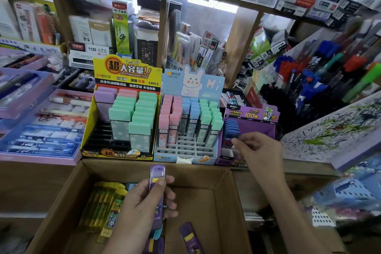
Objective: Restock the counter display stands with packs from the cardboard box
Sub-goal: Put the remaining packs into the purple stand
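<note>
Low in the frame, the cardboard box (198,180) holds loose packs. Above it the left hand (142,206) grips a purple pack (157,173) upright, its long axis pointing up-frame at the stands. Farther off, right of centre, the right hand (261,150) pinches a blue pack (235,137) at the purple stand (266,128) (the nearer hand to its slots, I'd judge).

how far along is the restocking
Partly done: the purple cardboard display stand holds a row of blue-topped packs, and the right hand pinches the front one. The left hand holds a purple plastic pack. Still to go: yellow packs in the brown cardboard box; the yellow stand and pale blue stand show empty slots.
</note>
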{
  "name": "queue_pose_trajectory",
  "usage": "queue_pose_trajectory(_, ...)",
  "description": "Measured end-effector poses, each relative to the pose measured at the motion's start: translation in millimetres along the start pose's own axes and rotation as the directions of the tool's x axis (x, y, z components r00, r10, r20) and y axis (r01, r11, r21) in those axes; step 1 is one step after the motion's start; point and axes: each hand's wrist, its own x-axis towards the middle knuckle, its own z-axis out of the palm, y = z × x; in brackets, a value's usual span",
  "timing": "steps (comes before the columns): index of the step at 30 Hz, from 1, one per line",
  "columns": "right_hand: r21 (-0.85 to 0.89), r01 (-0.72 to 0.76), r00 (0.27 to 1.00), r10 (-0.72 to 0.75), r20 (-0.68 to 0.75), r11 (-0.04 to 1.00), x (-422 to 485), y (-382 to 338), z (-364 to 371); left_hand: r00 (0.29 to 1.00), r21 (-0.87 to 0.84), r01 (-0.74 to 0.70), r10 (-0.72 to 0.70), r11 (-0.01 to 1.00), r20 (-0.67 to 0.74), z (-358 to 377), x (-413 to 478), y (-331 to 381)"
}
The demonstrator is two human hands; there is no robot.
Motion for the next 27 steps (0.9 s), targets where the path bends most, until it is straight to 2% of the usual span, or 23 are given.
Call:
queue_pose_trajectory(5, -0.021, 0.014, 1.000, -0.015, -0.027, 1.000, -3.2, -1.5, -1.4, 1.000, -0.005, 0.003, -0.003, 1.000, -0.004, 2.7, -2.3, 3.6)
queue_pose_trajectory(10, -0.042, 0.096, 0.989, -0.100, -0.106, 0.994, -24.5, -0.6, -0.9, 1.000, 0.048, -0.026, 0.027, 0.998, -0.012, 3.6, -5.2, 7.5)
queue_pose_trajectory(13, 0.000, 0.109, 0.993, -0.109, -0.036, 0.994, -45.9, 3.9, 10.2, 0.998, 0.123, -0.063, 0.062, 0.990, 0.007, 5.8, -6.8, 11.8)
queue_pose_trajectory(16, 0.007, 0.038, 0.998, -0.038, 0.051, 0.999, -65.6, 19.3, 27.5, 0.994, 0.188, -0.108, 0.103, 0.976, 0.036, 11.3, -9.3, 17.6)
queue_pose_trajectory(20, -0.014, -0.005, 0.999, 0.005, 0.037, 1.000, -72.5, 38.9, 39.0, 0.986, 0.216, -0.165, 0.157, 0.962, 0.057, 19.1, -11.4, 29.6)
queue_pose_trajectory(23, 0.033, -0.024, 1.000, 0.024, -0.015, 0.999, -68.5, 45.3, 36.3, 0.964, 0.352, -0.262, 0.227, 0.899, 0.138, 26.7, -9.1, 47.2)
queue_pose_trajectory(27, 0.081, -0.041, 0.999, 0.040, 0.017, 0.996, -69.3, 49.6, 37.5, 0.924, 0.495, -0.374, 0.270, 0.784, 0.269, 44.4, 3.7, 76.0)
